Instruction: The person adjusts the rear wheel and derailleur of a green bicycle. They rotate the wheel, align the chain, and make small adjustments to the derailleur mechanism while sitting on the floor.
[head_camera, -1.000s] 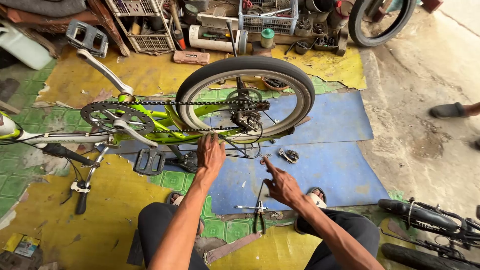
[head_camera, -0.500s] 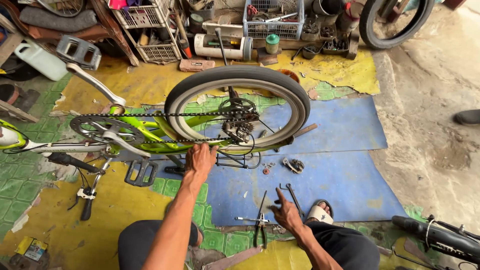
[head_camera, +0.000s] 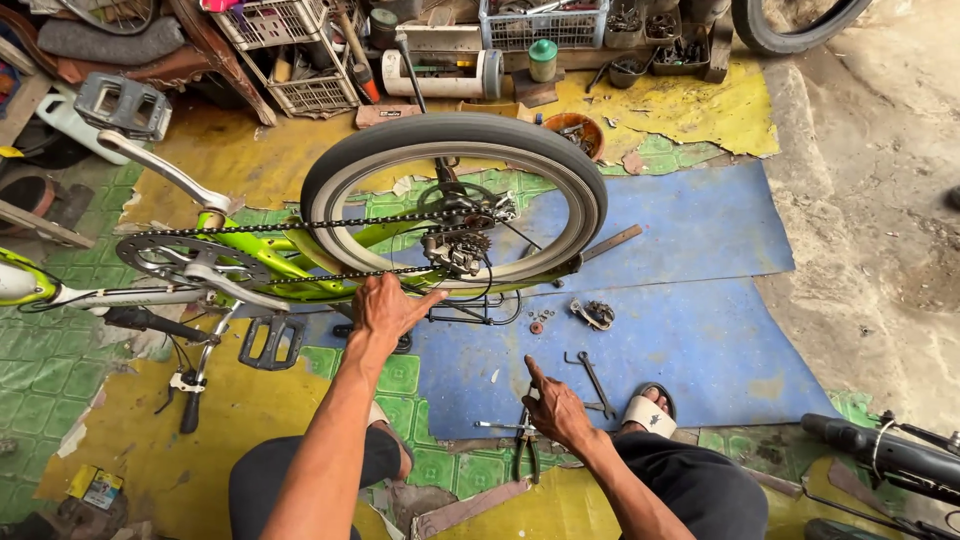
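Your left hand (head_camera: 385, 308) rests open on the green bicycle frame (head_camera: 270, 265), just beside the rear wheel (head_camera: 455, 130). Your right hand (head_camera: 555, 410) hovers empty, forefinger extended, over pliers (head_camera: 525, 455) on the blue mat (head_camera: 700, 340); a wrench (head_camera: 592, 375) lies right.

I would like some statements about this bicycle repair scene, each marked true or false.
1. The left hand rests on the rear wheel. True.
2. The bicycle frame is red. False: it is bright green.
3. The right hand reaches toward pliers on the floor. True.
4. The bicycle stands upright on both wheels. False: it is upside down, with a pedal pointing up.
5. The chain is on the chainring. True.
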